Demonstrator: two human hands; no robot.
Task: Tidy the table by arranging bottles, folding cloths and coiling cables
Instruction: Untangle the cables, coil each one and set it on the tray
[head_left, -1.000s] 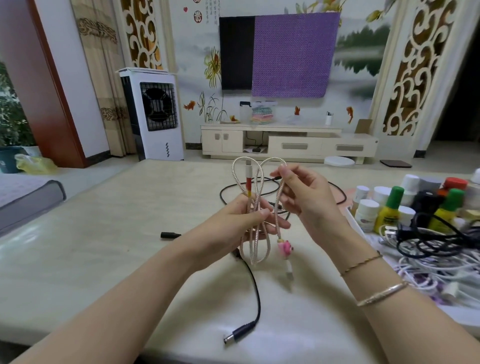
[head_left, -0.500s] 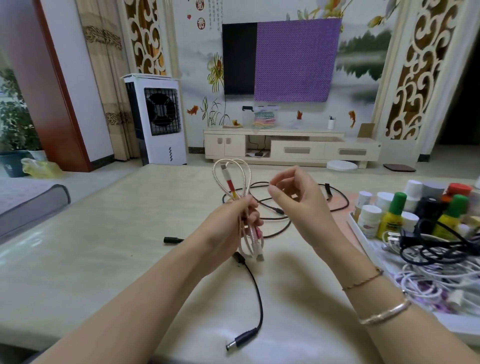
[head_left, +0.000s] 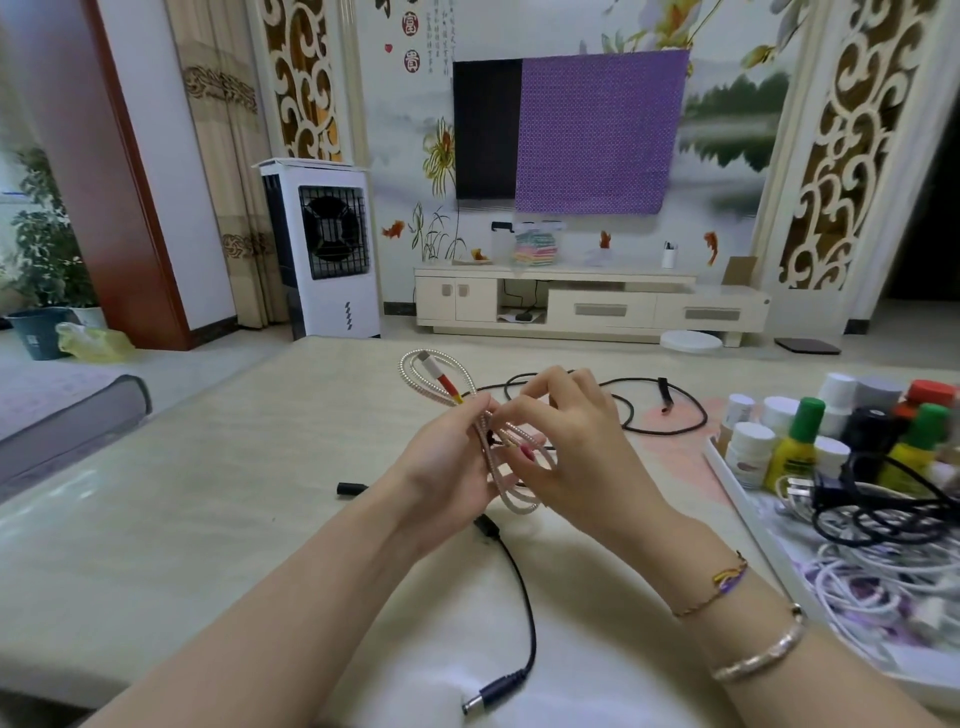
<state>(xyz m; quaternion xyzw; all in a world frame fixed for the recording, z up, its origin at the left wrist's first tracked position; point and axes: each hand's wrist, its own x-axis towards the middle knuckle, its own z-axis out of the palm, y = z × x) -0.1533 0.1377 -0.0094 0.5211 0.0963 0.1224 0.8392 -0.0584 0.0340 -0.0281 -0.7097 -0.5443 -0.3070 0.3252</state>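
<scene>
Above the table (head_left: 156, 545), her left hand (head_left: 447, 473) grips the looped braided cable (head_left: 441, 374) upright, loops pointing toward the TV; right hand (head_left: 571, 457) pinches its strands.

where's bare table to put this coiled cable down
Bare: the wide stretch of table left of the left hand and black cable. Crowded: the tray at right, packed with bottles and white cables.

Braided metallic cable (head_left: 511, 493); glossy smooth table (head_left: 182, 519)
</scene>
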